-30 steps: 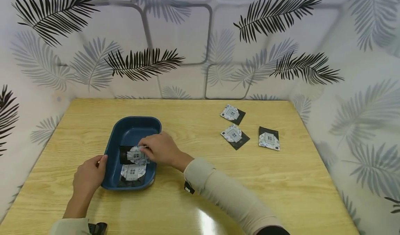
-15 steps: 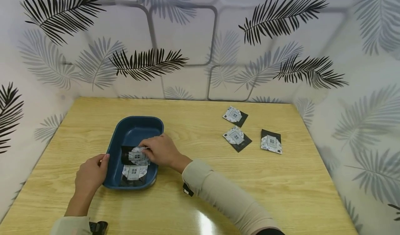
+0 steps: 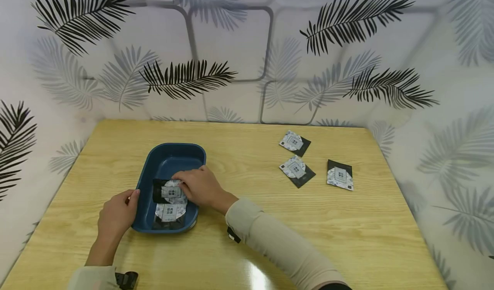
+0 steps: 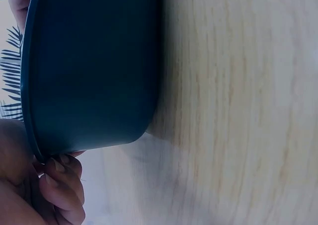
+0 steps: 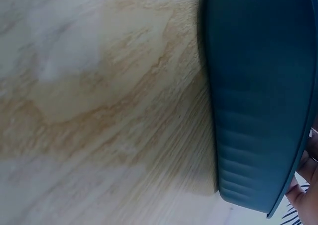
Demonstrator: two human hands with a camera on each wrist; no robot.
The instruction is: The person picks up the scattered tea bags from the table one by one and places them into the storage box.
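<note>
A dark blue plastic tub (image 3: 169,161) stands on the table's left side in the head view. My left hand (image 3: 117,212) pinches its left rim; curled fingers (image 4: 64,190) show at that rim in the left wrist view. Over the right rim reaches my right hand (image 3: 202,189), its thumb and fingers pinching the right end of a black-and-white sachet (image 3: 171,192) inside the tub. Just below it lies another such sachet (image 3: 169,215), partly overlapped. The right wrist view shows mostly the tub's outer wall (image 5: 263,96), and the held sachet is hidden there.
Three similar flat sachets lie at the table's right: a rear one (image 3: 294,143), one just in front (image 3: 297,171), and one farther right (image 3: 340,175). The wooden table (image 3: 247,221) meets a leaf-patterned wall covering (image 3: 247,97) at its back edge.
The whole head view has shifted slightly, so everything appears a little farther right. Both hands keep their holds, and the pinched sachet looks to lie a bit flatter on the other.
</note>
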